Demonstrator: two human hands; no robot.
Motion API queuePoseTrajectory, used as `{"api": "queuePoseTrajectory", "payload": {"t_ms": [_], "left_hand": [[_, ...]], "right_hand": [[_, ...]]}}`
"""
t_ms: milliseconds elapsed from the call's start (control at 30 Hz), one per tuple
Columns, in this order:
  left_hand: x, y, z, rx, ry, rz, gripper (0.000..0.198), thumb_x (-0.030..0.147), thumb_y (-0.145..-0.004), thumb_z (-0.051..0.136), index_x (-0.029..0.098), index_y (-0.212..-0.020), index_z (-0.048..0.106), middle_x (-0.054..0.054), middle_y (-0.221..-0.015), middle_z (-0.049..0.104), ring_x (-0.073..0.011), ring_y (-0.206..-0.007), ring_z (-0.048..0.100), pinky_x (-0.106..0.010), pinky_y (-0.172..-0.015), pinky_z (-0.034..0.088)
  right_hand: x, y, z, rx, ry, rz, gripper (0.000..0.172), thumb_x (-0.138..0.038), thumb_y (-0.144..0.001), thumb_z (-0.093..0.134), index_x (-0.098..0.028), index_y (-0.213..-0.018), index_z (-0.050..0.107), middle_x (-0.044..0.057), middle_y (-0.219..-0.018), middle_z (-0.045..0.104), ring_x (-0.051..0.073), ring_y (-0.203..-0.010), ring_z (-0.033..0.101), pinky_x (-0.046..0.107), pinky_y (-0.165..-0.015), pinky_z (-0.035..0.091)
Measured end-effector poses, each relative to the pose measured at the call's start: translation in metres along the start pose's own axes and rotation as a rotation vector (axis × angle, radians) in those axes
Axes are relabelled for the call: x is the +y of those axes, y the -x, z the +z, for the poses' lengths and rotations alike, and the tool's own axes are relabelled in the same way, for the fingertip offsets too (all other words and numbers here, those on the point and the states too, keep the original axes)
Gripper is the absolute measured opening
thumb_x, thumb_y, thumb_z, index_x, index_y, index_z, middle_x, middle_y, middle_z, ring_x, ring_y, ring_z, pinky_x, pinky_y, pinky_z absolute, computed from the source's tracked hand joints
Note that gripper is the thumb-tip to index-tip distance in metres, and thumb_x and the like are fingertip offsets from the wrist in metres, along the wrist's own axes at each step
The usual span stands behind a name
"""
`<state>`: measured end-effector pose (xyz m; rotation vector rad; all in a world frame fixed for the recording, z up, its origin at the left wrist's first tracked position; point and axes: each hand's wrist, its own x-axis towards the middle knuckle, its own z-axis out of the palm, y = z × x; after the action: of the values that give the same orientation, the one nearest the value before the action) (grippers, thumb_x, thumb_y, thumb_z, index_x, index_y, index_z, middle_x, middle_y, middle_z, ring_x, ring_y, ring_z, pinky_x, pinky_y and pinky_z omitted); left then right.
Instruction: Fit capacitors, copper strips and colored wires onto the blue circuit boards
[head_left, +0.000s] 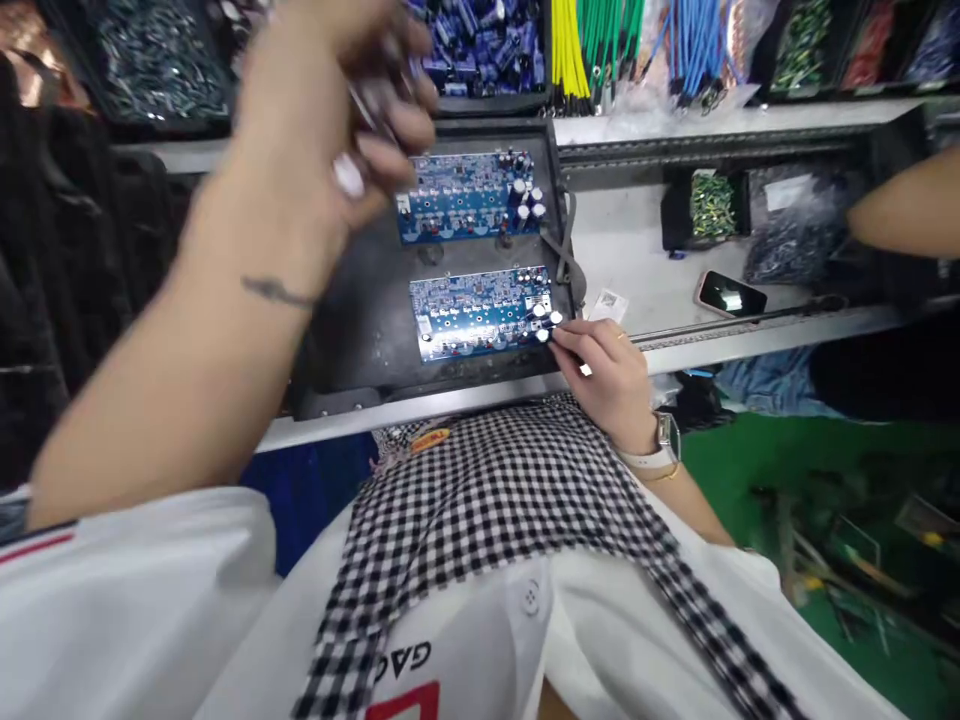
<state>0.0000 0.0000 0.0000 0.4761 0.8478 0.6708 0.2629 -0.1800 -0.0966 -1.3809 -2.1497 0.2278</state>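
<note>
Head cam: lower circuit board [480, 322] lies flat in the black tray [352, 330], near side. Right hand's [609, 372] grip is bunched nearly closed at the capacitors [541, 335], tray's right; can't tell if it's got one. Left hand [367, 110], curled above tray's far side: too blurry. Board's probably light, stiff, fragile; hold its edges.

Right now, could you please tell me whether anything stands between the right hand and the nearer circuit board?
Nothing visible does: the right hand is at the right end of the nearer circuit board, fingertips by the white-topped capacitors. The left hand is raised away from that spot.
</note>
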Motion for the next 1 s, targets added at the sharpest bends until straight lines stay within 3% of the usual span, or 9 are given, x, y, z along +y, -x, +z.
{"api": "queuePoseTrajectory", "payload": {"t_ms": [33, 167, 267, 467, 533, 633, 800, 867, 1000], "left_hand": [[-0.021, 0.016, 0.009, 0.030, -0.079, 0.140, 0.023, 0.033, -0.107, 0.036, 0.013, -0.105, 0.048, 0.003, -0.075, 0.057, 0.0028, -0.051, 0.048, 0.000, -0.045, 0.016], [-0.089, 0.059, 0.024, 0.010, 0.053, -0.106, 0.026, 0.030, -0.105, 0.037, 0.013, -0.097, 0.055, -0.004, -0.079, 0.059, -0.0034, -0.046, 0.046, -0.007, -0.033, 0.016], [-0.111, 0.065, 0.021, 0.042, 0.202, -0.126, 0.021, 0.031, -0.099, 0.051, 0.013, -0.092, 0.059, -0.004, -0.076, 0.060, -0.0052, -0.046, 0.049, -0.009, -0.031, 0.017], [-0.111, 0.063, 0.016, 0.310, 0.167, -0.143, 0.032, 0.044, -0.092, 0.062, 0.015, -0.080, 0.061, 0.000, -0.056, 0.050, -0.0074, -0.038, 0.045, -0.012, -0.030, 0.019], [-0.108, 0.066, 0.014, 0.286, 0.180, -0.148, 0.033, 0.045, -0.092, 0.061, 0.014, -0.081, 0.062, -0.002, -0.060, 0.055, -0.0079, -0.039, 0.047, -0.012, -0.029, 0.020], [-0.109, 0.072, 0.010, 0.152, 0.334, -0.166, 0.019, 0.028, -0.095, 0.054, 0.013, -0.096, 0.066, -0.006, -0.077, 0.063, -0.0079, -0.048, 0.054, -0.011, -0.031, 0.026], [-0.126, 0.076, 0.004, 0.056, 0.519, -0.457, 0.019, 0.013, -0.093, 0.046, 0.010, -0.104, 0.063, -0.014, -0.094, 0.069, -0.0194, -0.079, 0.071, -0.029, -0.063, 0.062], [-0.132, 0.076, 0.002, -0.008, 0.490, -0.521, 0.018, 0.013, -0.091, 0.049, 0.010, -0.104, 0.062, -0.013, -0.093, 0.069, -0.0187, -0.073, 0.070, -0.027, -0.056, 0.060], [-0.129, 0.076, -0.003, -0.041, 0.430, -0.462, 0.021, 0.014, -0.089, 0.053, 0.014, -0.109, 0.061, -0.007, -0.085, 0.064, -0.0102, -0.051, 0.056, -0.014, -0.032, 0.037]], "right_hand": [[-0.001, -0.001, -0.001, -0.009, 0.014, -0.012, 0.016, -0.016, -0.093, 0.060, -0.021, -0.107, 0.067, 0.009, -0.103, 0.073, 0.021, -0.092, 0.066, 0.039, -0.082, 0.057], [-0.012, -0.025, -0.017, -0.012, -0.049, -0.019, 0.018, -0.017, -0.094, 0.059, -0.023, -0.109, 0.069, 0.007, -0.104, 0.072, 0.020, -0.096, 0.067, 0.038, -0.086, 0.057], [-0.030, -0.056, -0.026, -0.022, -0.077, -0.185, 0.029, -0.015, -0.096, 0.055, -0.024, -0.122, 0.065, 0.008, -0.116, 0.070, 0.020, -0.107, 0.065, 0.038, -0.095, 0.055], [-0.057, -0.100, -0.007, -0.132, 0.060, -0.579, 0.029, -0.015, -0.100, 0.046, -0.018, -0.124, 0.062, 0.010, -0.124, 0.067, 0.022, -0.110, 0.064, 0.038, -0.096, 0.056], [-0.054, -0.110, -0.001, -0.134, 0.024, -0.544, 0.025, -0.017, -0.099, 0.048, -0.017, -0.119, 0.062, 0.011, -0.117, 0.069, 0.021, -0.104, 0.065, 0.037, -0.091, 0.057], [-0.034, -0.132, 0.004, -0.139, -0.073, -0.301, 0.022, -0.019, -0.098, 0.050, -0.020, -0.117, 0.061, 0.009, -0.111, 0.068, 0.019, -0.095, 0.066, 0.034, -0.084, 0.058], [0.004, -0.167, 0.018, -0.324, -0.055, -0.159, 0.027, -0.014, -0.094, 0.048, -0.024, -0.112, 0.065, 0.006, -0.112, 0.068, 0.022, -0.104, 0.064, 0.040, -0.091, 0.052], [0.010, -0.173, 0.024, -0.407, 0.007, -0.174, 0.027, -0.015, -0.093, 0.049, -0.026, -0.112, 0.065, 0.005, -0.113, 0.069, 0.025, -0.111, 0.063, 0.046, -0.097, 0.046], [0.011, -0.175, 0.026, -0.452, 0.114, -0.161, 0.026, -0.020, -0.095, 0.048, -0.029, -0.111, 0.065, 0.003, -0.116, 0.071, 0.027, -0.112, 0.062, 0.051, -0.102, 0.035]]}}
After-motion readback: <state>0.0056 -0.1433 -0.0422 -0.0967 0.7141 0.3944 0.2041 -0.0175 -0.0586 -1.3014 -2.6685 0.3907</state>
